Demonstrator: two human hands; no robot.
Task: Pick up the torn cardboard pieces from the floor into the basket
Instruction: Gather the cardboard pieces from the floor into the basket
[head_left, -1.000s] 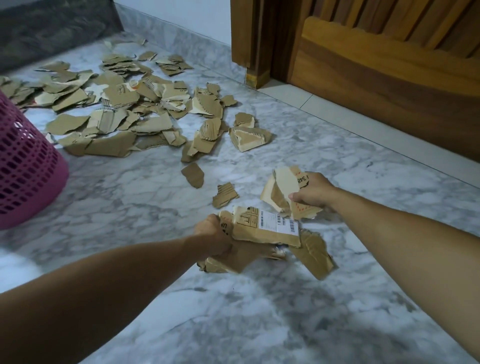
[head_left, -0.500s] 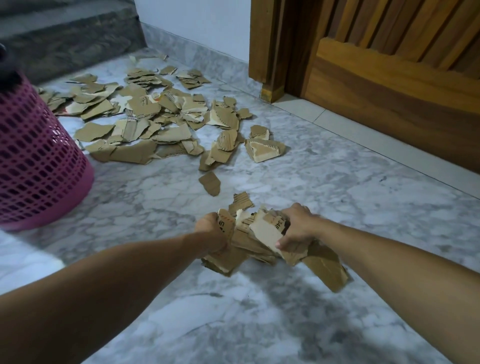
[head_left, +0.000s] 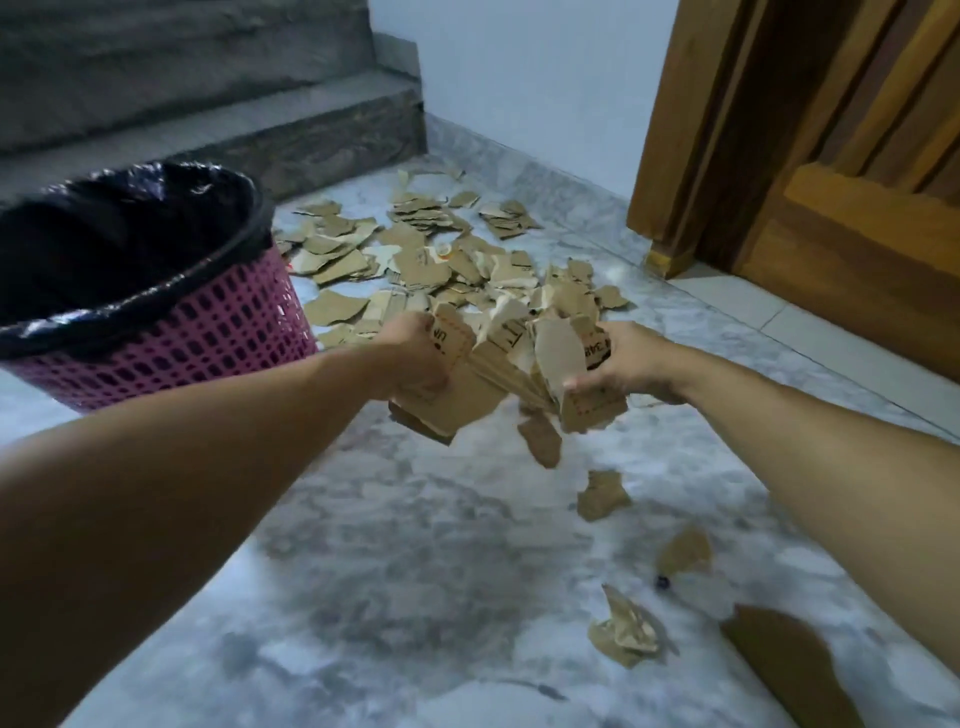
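I see my left hand (head_left: 415, 358) and right hand (head_left: 623, 364) gripping a cardboard bundle (head_left: 498, 374) above the floor (head_left: 415, 571), beside the pink basket (head_left: 208, 332). Printed fragments "UN" and "34" show; more pieces (head_left: 415, 260) lie toward the floor's far edge.

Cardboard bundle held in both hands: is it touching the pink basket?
Apart. The head view shows the cardboard bundle right of the pink basket, with bare floor visible between them.

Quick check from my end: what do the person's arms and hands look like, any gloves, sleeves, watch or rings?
Both forearms are bare up to the frame edge, with no sleeve in view. The left hand and right hand wear no gloves. No watch, bracelet or ring is visible, though the picture is slightly blurred.
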